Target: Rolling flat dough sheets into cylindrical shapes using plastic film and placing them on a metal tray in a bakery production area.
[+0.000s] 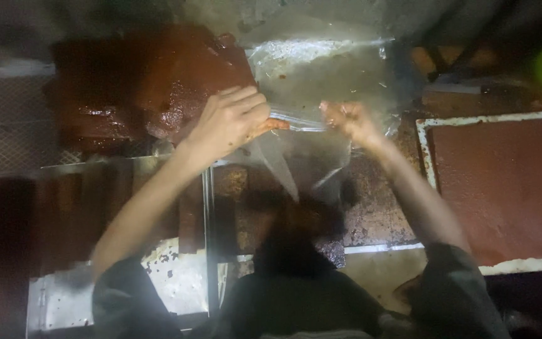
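both hands are gripping a clear plastic sheet (pixel 321 81) that is lying out in front of them, toward the far edge of the counter (pixel 377 213). the sheet's near edge is running left to right between the two hands, bunched into a tight fold, and its long axis is following that same line.

the left hand (pixel 230 122) is resting palm down with its fingers closed over the left end of the fold, and it is partly lying on a glossy dark red slab (pixel 152 88) at the far left. the right hand (pixel 352 122) is pinching the right end of the fold, fingers curled together. the two hands are near each other, about level, with both forearms angling inward from the near edge.

a tray (pixel 425 150) with a white rim, holding a flat reddish-brown layer, is sitting at the right edge, well apart from the sheet.
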